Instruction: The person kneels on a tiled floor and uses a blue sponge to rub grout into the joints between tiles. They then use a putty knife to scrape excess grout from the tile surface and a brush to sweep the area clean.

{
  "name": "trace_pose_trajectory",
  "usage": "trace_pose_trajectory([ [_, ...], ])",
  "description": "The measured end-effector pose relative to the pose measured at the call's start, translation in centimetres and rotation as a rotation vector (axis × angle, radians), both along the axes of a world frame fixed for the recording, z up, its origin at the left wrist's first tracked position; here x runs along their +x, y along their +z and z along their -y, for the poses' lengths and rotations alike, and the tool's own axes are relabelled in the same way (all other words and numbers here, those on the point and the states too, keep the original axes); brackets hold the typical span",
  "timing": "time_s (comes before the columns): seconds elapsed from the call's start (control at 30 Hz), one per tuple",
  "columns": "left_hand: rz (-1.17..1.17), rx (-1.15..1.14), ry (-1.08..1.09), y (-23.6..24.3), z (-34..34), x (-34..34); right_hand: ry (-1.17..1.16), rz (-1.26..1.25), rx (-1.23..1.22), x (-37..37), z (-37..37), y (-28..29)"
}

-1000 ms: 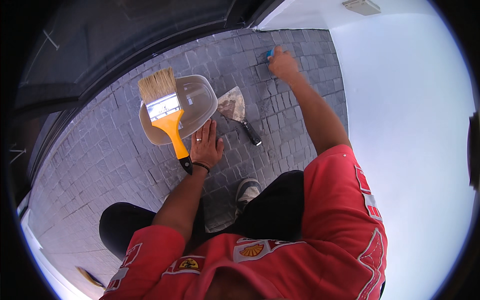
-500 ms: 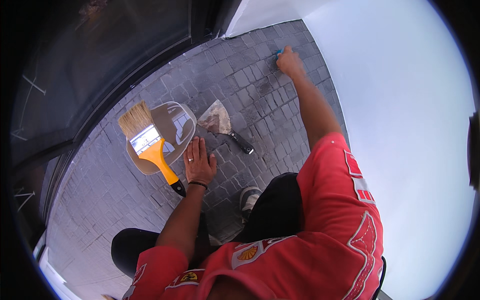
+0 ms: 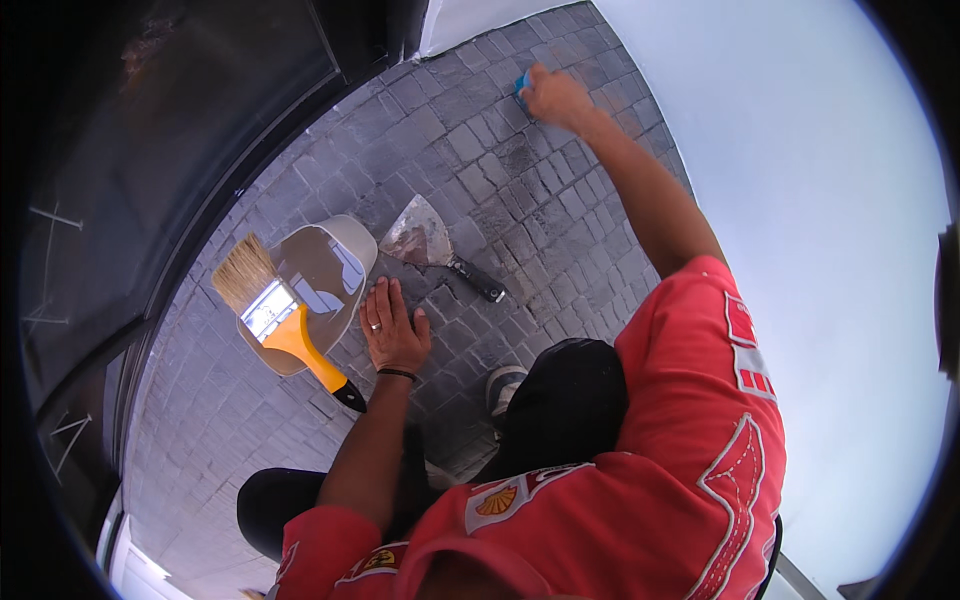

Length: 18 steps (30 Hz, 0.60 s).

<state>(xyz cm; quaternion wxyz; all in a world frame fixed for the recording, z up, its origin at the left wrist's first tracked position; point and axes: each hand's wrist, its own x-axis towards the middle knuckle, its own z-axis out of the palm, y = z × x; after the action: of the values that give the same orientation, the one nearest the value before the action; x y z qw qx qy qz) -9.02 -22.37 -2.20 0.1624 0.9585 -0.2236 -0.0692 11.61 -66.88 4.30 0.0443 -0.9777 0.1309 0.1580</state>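
Far out on the grey block-patterned floor (image 3: 470,330), my right hand (image 3: 556,98) is closed around a small blue thing (image 3: 522,84), mostly hidden by the fingers; its kind does not show. My left hand (image 3: 397,335) lies flat on the floor, fingers stretched out, beside a beige tub (image 3: 352,240) of brownish-grey liquid. Across the tub rests a wide paintbrush (image 3: 300,335) with pale bristles, a metal band and a yellow handle with a black end. Just beyond my left hand lies a scraper (image 3: 420,235) with a stained triangular blade and a black handle.
A white wall (image 3: 780,200) rises along the right side and meets the floor at the far corner. On the left runs a dark-framed glass panel (image 3: 200,130). My shoe (image 3: 503,388) and bent knees are close in front of me.
My right hand has moved left and a little farther away along the floor with the blue thing. My left hand stays flat in place; the view has shifted slightly.
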Motion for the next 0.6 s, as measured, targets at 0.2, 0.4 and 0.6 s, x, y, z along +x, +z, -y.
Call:
trace_pose_trajectory([
  [0.2, 0.067, 0.007, -0.016, 0.0, 0.1, 0.1, -0.310, 0.007, -0.034, -6.3, 4.6, -0.2],
  [0.4, 0.058, 0.036, -0.017, -0.5, 0.1, -0.2, 0.059, -0.203, 0.226, -13.3, -4.4, 0.3],
  [0.6, 0.061, 0.043, -0.021, -0.2, 0.1, -0.2, -0.468, 0.044, 0.036, -15.6, 2.1, 2.1],
])
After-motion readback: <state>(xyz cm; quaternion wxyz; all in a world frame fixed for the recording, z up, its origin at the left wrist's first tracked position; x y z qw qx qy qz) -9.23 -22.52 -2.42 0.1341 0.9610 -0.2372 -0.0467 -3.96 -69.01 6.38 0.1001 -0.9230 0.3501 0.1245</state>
